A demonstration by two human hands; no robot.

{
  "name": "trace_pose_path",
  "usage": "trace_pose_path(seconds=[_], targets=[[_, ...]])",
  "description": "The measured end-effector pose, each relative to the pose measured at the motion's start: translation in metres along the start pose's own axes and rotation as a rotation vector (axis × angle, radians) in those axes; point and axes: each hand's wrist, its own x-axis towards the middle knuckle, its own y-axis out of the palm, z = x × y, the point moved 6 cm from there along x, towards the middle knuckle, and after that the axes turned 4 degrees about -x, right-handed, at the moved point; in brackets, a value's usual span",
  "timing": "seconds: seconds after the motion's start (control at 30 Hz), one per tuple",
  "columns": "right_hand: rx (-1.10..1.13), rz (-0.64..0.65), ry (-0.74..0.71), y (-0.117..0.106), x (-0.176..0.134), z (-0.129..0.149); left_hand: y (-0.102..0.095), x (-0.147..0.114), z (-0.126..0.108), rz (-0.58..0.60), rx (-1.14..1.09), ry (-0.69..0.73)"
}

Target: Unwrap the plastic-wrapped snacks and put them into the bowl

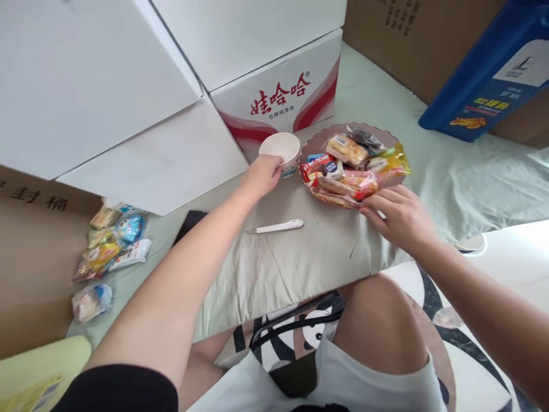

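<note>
A white bowl (281, 146) with a blue pattern stands against the boxes, and my left hand (263, 176) pinches its near rim. To its right is a clear, scallop-edged plate (315, 140) piled with wrapped snacks (347, 150), among them a bread pack, a red packet and a yellow wrapper. My right hand (397, 216) has its fingers at the plate's near right rim, thumb below and fingers above, closed on the edge. On the cloth in front of the bowl lies a white-handled knife (278, 226), which neither hand touches.
White boxes (274, 94) are stacked behind the bowl. More wrapped snacks (114, 240) lie at the left beside a brown carton (34, 252). A blue container (484, 86) stands at the back right. The cloth-covered surface (309, 257) ends just above my knees.
</note>
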Motion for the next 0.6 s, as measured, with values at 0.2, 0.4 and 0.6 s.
trace_pose_path(seconds=[0.2, 0.4, 0.6], targets=[[-0.051, -0.130, -0.073, -0.039, -0.033, -0.043, 0.019, 0.129, -0.079, -0.040, -0.034, 0.223], [-0.049, -0.112, -0.047, -0.040, -0.033, -0.068, 0.022, 0.211, -0.114, -0.192, -0.056, 0.340], [-0.111, -0.120, -0.026, -0.019, -0.004, -0.077, 0.051, 0.139, -0.051, -0.194, -0.052, 0.268]])
